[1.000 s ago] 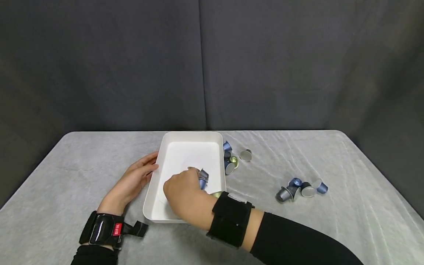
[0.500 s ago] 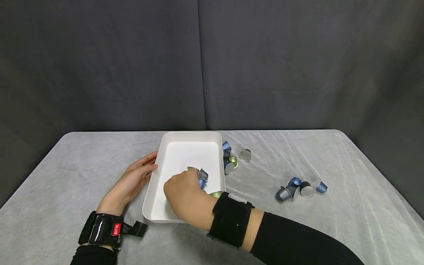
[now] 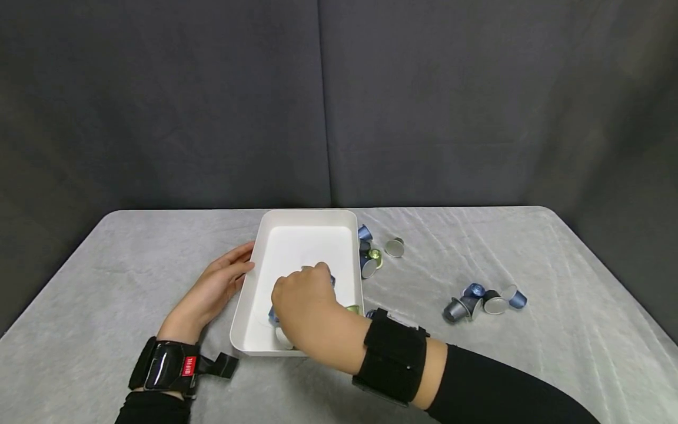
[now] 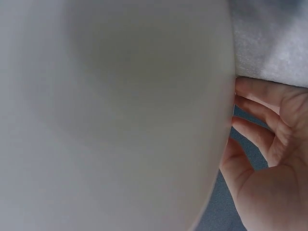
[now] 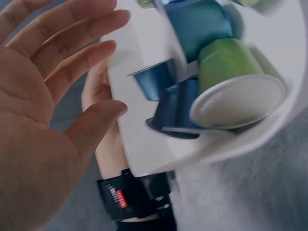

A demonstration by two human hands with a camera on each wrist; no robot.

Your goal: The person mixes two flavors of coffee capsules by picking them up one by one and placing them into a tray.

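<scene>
A white rectangular tray lies on the grey cloth. My right hand hovers over its near half, and in the right wrist view its fingers are spread and hold nothing. Below it several capsules lie in the tray's near end: a green one, a blue one and a teal one. From the head view only a blue capsule and a green one peek out past the hand. My left hand rests flat against the tray's left wall, fingers straight.
Several blue, green and silver capsules lie just right of the tray. Another small cluster of capsules sits further right on the table. A dark curtain stands behind the table.
My right hand has let go of the capsules it held; its fingers are now spread and the capsules lie in the tray's near end. The left hand has stayed put.
</scene>
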